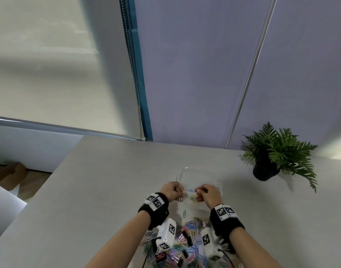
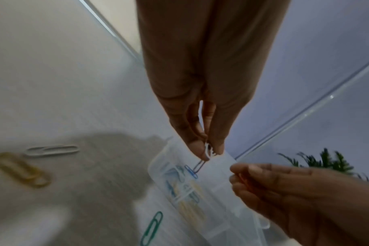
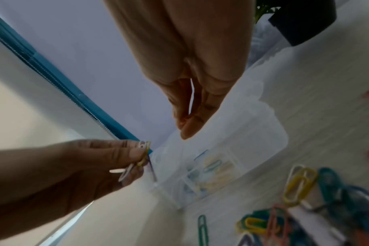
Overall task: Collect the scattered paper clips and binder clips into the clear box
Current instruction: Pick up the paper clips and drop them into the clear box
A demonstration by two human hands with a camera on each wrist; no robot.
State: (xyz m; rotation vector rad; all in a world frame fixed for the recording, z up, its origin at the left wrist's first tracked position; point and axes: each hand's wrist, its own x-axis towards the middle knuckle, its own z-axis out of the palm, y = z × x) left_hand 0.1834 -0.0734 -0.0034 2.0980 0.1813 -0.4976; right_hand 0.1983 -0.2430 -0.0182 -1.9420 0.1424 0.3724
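- I am holding my left hand (image 1: 170, 191) over the near edge of the box (image 1: 199, 174), because the clips (image 2: 203, 157) in it must fall inside and not on the worktop (image 1: 107, 180).
- The fingers of this hand are pinching a few paper clips, white, yellow and a dark one; the clips are hanging down from my fingertips above the box.
- My right hand (image 1: 206, 194) is also staying over the box, with thumb and fingers closed together at the tips. Something reddish is showing between them, maybe a clip, but I cannot tell for sure.
- The box is standing open on the worktop, just behind the pile (image 1: 185, 240), so the way from pile to box is short. Inside it some blue and yellow clips are already lying.
- The pile is lying near me, under my wrists: many coloured paper clips, and binder clips (image 1: 186, 237) mixed among them. I judge most of the work is still waiting.
- One green clip (image 1: 184, 213) is lying alone between the pile and the box; a white one (image 2: 53, 149) and a yellow one (image 2: 21, 169) are lying to the left.
- A plant (image 1: 272, 153) in a dark pot is standing well to the right, not in my way.
- Nothing is blocking the box; only my two hands are close together above it, so they could bump when I am releasing.
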